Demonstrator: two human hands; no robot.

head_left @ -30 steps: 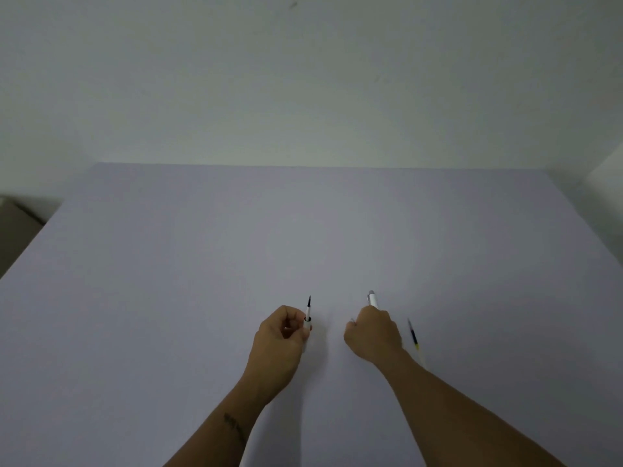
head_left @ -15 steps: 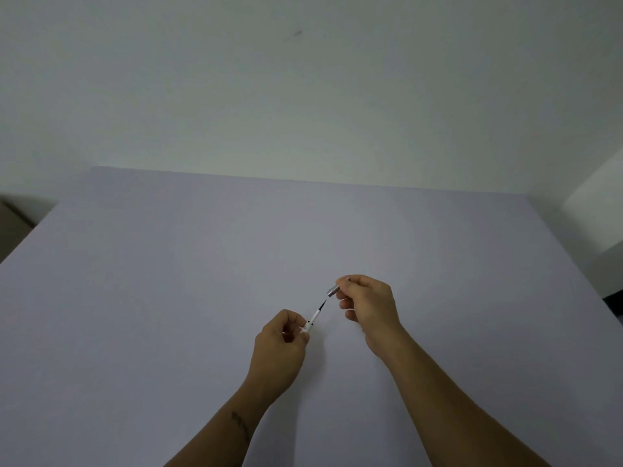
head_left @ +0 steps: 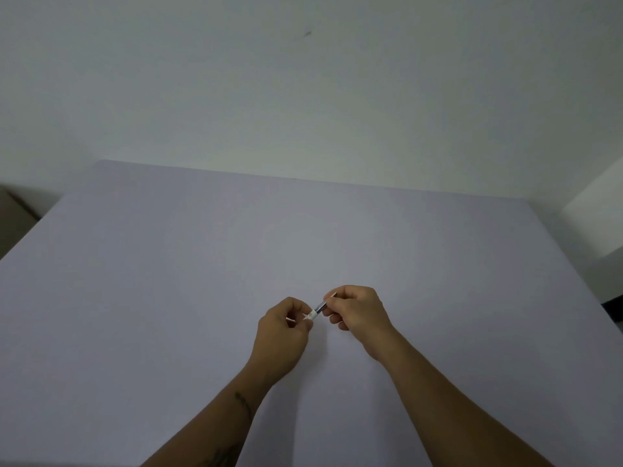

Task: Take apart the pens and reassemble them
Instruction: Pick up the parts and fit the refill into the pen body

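A thin white pen (head_left: 316,311) with a dark section spans the small gap between my two hands, a little above the pale table (head_left: 168,281). My left hand (head_left: 281,335) pinches its lower white end between thumb and fingers. My right hand (head_left: 359,311) pinches its upper dark end, and the fingers hide most of that part. The hands nearly touch, with only a short stretch of the pen showing. Whether the pieces are fully seated together I cannot tell.
The table runs back to a plain white wall (head_left: 303,96). A brown box (head_left: 13,217) sits beyond the table's left edge. A white wall corner (head_left: 596,224) stands at the right, past the table's right edge.
My right hand lifted a barrel piece off the table and brought it onto the thin tip held by my left hand. The hands closed together. The loose refill seen on the table earlier is out of sight.
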